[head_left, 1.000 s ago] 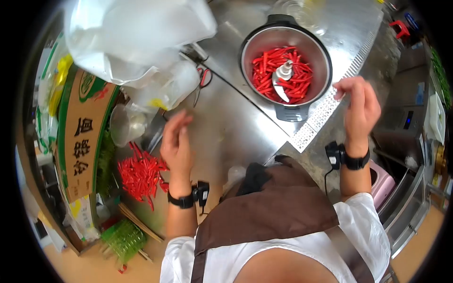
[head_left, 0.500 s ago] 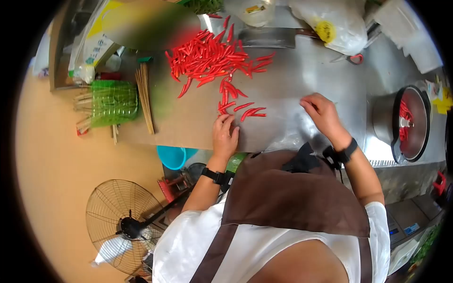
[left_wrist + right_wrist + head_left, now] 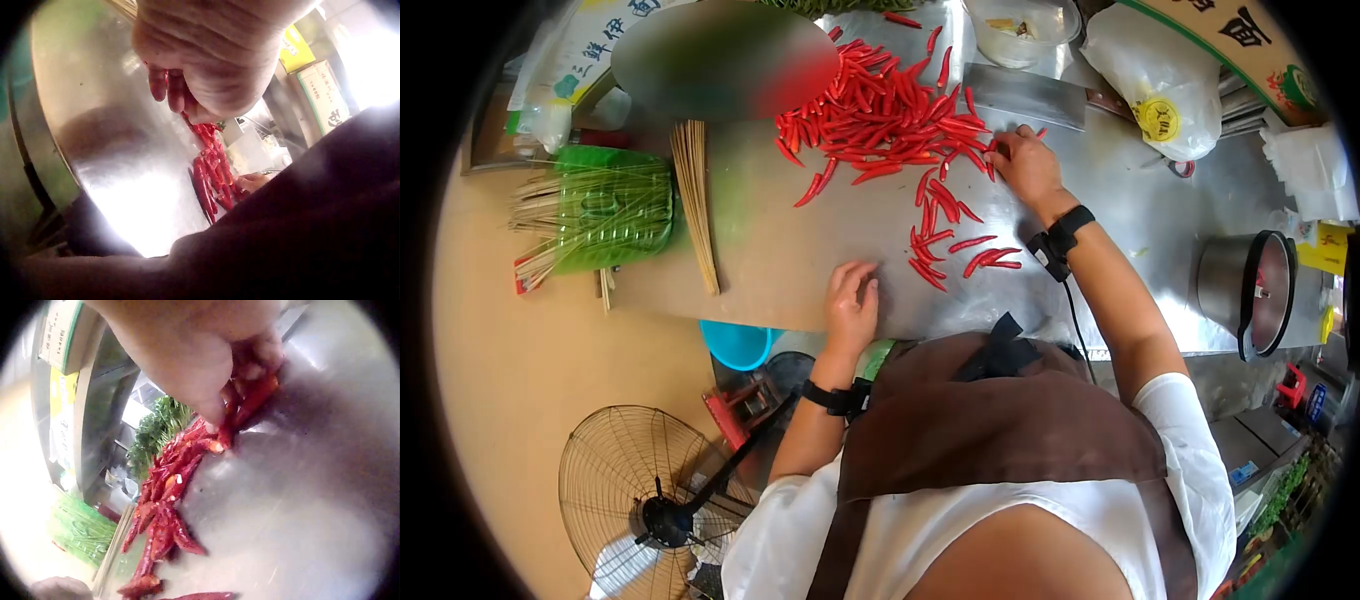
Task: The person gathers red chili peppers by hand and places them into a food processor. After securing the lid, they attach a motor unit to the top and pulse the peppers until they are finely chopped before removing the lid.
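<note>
A pile of red chili peppers [image 3: 890, 110] lies on the metal table, with several loose ones [image 3: 940, 205] strewn nearer the apron. At the pile's right edge, my right hand [image 3: 1030, 170] curls its fingers round red chilies; a chili [image 3: 257, 400] shows between the fingers in the right wrist view. My left hand [image 3: 852, 308] hovers low over the table's front edge, fingers loosely bent and holding nothing. The left wrist view shows the same hand [image 3: 212, 56] from beneath, chilies [image 3: 212, 169] beyond it. Beside the pile lies a cleaver [image 3: 1025, 95].
A steel pot [image 3: 1230, 285] with a black rim stands at the right end. Wooden skewers [image 3: 693, 205] and a green plastic basket [image 3: 615, 210] of skewers lie left. Behind are a clear tub [image 3: 1020, 45] and a white bag [image 3: 1155, 80]. A fan [image 3: 662, 515] stands on the floor.
The view has swung from the pot to the chili pile. My right hand has reached forward and taken hold of chilies at the pile; my left hand has drawn back from the loose chilies.
</note>
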A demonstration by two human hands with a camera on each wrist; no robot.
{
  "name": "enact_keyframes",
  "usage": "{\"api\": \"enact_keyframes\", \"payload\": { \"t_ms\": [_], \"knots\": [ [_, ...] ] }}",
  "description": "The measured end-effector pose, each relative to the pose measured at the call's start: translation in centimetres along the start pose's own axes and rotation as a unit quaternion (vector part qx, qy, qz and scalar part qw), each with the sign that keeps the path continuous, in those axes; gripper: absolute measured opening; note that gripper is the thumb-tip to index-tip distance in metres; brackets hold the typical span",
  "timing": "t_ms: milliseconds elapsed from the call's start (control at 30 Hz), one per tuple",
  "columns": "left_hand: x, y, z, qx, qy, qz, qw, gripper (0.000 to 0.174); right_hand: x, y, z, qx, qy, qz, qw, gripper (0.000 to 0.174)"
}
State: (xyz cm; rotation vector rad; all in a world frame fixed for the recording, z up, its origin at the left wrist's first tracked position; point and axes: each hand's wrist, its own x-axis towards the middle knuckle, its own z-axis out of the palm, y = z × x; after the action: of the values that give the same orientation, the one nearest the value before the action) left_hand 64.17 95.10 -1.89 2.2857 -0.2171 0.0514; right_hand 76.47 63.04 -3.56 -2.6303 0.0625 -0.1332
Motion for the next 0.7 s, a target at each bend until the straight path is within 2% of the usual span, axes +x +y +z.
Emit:
{"api": "enact_keyframes", "payload": {
  "t_ms": [100, 200, 300, 400, 500, 600, 700],
  "knots": [
    [1.3, -1.0, -0.9, -0.013, -0.009, 0.025, 1.0, 0.02, 0.6, -0.3, -0.1, 0.018, -0.023, 0.019, 0.999, 0.021],
    [2.7, -1.4, -1.3, -0.021, -0.016, 0.041, 0.999, 0.019, 2.3, 0.4, 0.9, 0.117, -0.096, 0.126, 0.98, 0.02],
    [3.9, -1.4, -1.5, -0.033, -0.032, 0.052, 0.998, 0.019, 2.9, -0.8, 0.4, 0.016, -0.061, 0.101, 0.993, 0.022],
    [4.8, -1.6, -1.7, -0.034, -0.039, 0.063, 0.997, 0.02, 3.0, 0.0, 1.6, -0.011, -0.003, 0.095, 0.995, 0.021],
    [5.9, -2.3, -2.1, -0.022, -0.007, 0.071, 0.997, 0.022, 1.9, 1.1, 1.3, 0.132, 0.099, 0.103, 0.981, 0.018],
    [7.1, -3.9, -2.7, -0.002, 0.039, 0.074, 0.997, 0.025, -0.1, 2.0, -1.6, 0.227, 0.149, 0.07, 0.96, 0.016],
    [8.7, -4.8, -3.2, 0.007, 0.059, 0.076, 0.995, 0.03, -3.6, 3.4, -5.2, 0.237, 0.203, 0.105, 0.944, 0.016]
  ]
}}
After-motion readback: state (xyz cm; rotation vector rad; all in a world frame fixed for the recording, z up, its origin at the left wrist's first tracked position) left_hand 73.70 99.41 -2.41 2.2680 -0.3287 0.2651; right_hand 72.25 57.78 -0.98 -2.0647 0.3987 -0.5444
